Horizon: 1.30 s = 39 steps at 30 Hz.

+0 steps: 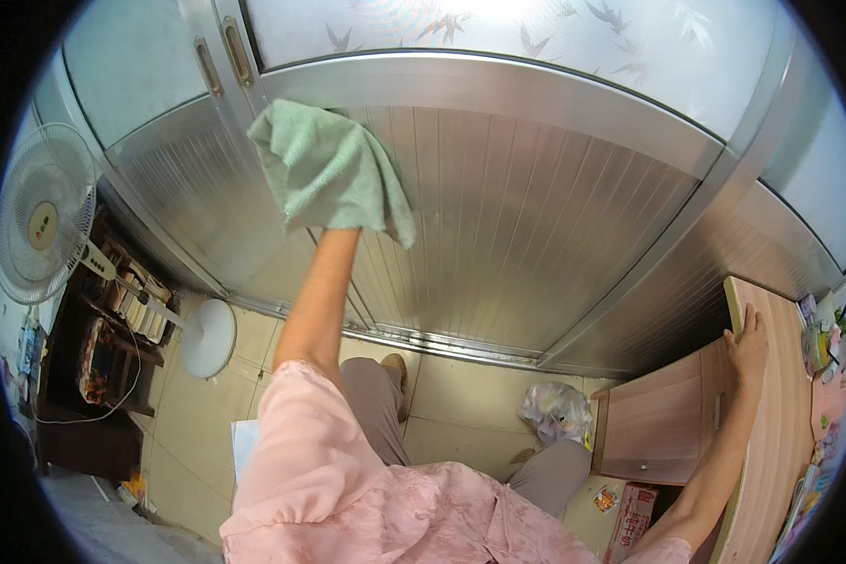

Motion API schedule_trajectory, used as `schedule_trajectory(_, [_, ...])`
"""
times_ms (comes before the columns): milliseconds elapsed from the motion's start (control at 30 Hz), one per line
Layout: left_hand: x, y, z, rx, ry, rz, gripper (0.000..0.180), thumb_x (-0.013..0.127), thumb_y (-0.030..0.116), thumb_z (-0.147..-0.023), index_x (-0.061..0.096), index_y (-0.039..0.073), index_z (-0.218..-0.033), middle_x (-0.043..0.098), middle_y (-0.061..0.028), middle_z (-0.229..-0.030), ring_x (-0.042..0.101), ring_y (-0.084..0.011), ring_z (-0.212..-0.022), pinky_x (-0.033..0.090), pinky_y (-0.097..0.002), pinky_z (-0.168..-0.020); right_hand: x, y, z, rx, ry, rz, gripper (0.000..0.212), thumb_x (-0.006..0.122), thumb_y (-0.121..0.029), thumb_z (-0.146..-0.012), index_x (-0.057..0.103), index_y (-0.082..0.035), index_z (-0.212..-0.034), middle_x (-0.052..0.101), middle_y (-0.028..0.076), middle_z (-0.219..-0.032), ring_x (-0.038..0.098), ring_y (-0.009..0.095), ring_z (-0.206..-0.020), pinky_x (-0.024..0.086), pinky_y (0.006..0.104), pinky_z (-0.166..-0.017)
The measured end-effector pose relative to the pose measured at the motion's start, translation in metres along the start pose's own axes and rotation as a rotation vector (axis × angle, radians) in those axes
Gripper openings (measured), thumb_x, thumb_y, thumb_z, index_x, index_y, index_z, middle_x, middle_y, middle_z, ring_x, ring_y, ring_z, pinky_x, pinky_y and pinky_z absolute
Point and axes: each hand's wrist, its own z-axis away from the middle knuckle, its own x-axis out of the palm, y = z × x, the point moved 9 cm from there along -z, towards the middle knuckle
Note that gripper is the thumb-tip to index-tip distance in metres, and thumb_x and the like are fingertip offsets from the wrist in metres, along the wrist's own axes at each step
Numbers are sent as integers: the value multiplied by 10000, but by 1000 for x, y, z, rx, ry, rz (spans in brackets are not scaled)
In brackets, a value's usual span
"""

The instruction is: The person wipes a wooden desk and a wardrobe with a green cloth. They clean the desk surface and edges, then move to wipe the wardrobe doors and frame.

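Note:
A light green cloth (324, 164) drapes over my left hand, against the ribbed metal lower panel of a sliding door (536, 188). The cloth hides that hand and its fingers; only the wrist and bare forearm show below it. It lies just right of the frame edge where the door's recessed handle (236, 52) sits higher up. Out to the right, my right hand (748, 350) rests on the edge of a light wooden desktop (778, 442), fingers stretched out, with nothing in it.
On the left stands a white pedestal fan (45, 214) with a round base, beside a dark wooden shelf (66, 376) of books. A knotted clear plastic bag (555, 412) lies near the wooden cabinet (663, 414). A red and white carton (633, 523) is below. The door track (423, 340) crosses the tiled floor.

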Motion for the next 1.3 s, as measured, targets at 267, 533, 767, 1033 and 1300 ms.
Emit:
schedule_trajectory(267, [86, -84, 157, -376, -594, -378, 460, 333, 335, -1027, 351, 107, -1426, 448, -79, -1392, 394, -250, -1302, 300, -357, -1091, 9, 10, -5, -53, 2, -43, 716, 690, -237, -834, 346, -140, -1454, 384, 228, -1444, 388, 400, -1316, 358, 472, -1065])
schedule_trajectory(533, [240, -66, 433, -587, -1079, -369, 285, 398, 248, -979, 584, 108, -1146, 602, -62, -1156, 557, -214, -1050, 438, -360, -875, -2, 6, 0, -91, 3, -26, 708, 686, -200, -832, 352, -113, -1450, 382, 241, -1435, 396, 413, -1305, 355, 461, -1068])
schedule_trajectory(767, [247, -114, 393, -303, -995, -603, 259, 462, 237, -953, 691, 119, -970, 668, -30, -962, 633, -197, -865, 497, -361, -728, -7, -6, 5, -149, 38, -57, 715, 686, -146, -826, 349, -120, -1455, 386, 245, -1428, 402, 411, -1298, 352, 457, -1073])
schedule_trajectory(1033, [90, -202, 206, -477, -577, -396, 259, 486, 265, -949, 597, 99, -1113, 569, -96, -1138, 553, -253, -1022, 426, -425, -858, 6, 7, 2, -104, 40, -26, 706, 683, -186, -836, 349, -118, -1454, 392, 244, -1427, 401, 404, -1304, 357, 455, -1074])
schedule_trajectory(1300, [70, 2, 70, -83, 25, -28, 378, 509, 293, -945, 502, 80, -1257, 469, -162, -1313, 473, -310, -1178, 356, -489, -988, -2, -4, -1, -13, -8, 40, 737, 716, -227, -806, 355, -105, -1438, 406, 236, -1422, 417, 401, -1293, 372, 474, -1057])
